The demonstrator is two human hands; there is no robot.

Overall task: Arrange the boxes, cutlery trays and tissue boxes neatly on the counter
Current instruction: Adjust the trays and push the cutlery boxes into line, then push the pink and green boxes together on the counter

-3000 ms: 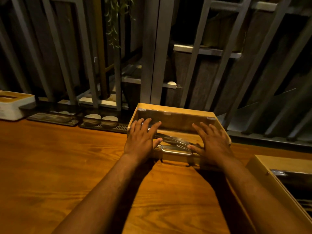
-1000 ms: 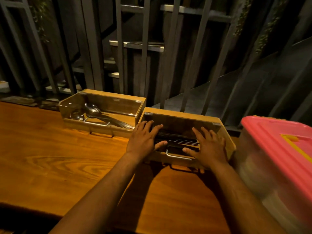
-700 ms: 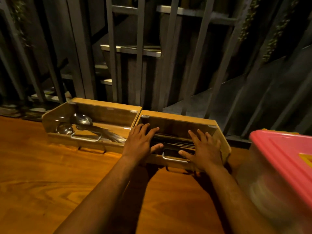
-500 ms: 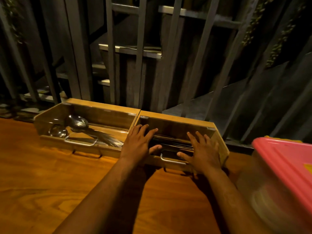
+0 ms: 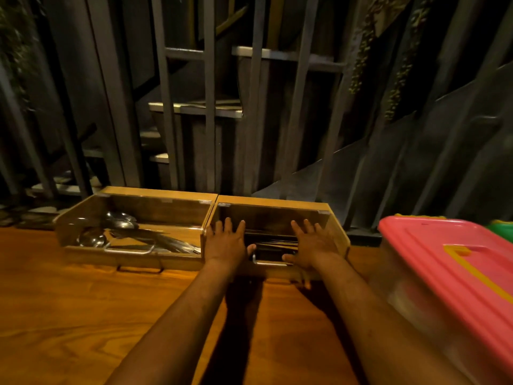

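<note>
Two wooden cutlery trays with clear lids stand side by side at the back of the wooden counter (image 5: 83,315). The left tray (image 5: 155,194) holds spoons (image 5: 119,220). The right tray (image 5: 277,202) holds dark cutlery and touches the left one. My left hand (image 5: 226,243) lies flat on the right tray's sloped lid near its left end, fingers spread. My right hand (image 5: 312,244) lies flat near its right end. A metal handle (image 5: 268,262) shows between my thumbs.
A clear plastic box with a pink lid (image 5: 449,262) stands at the right, close to the right tray. Something green (image 5: 502,227) shows behind it. Grey metal bars (image 5: 209,93) and dark stairs rise right behind the counter's back edge.
With both hands flat on it, the right tray has slid left and back until it sits against the spoon tray. The pink-lidded box came into view on the right.
</note>
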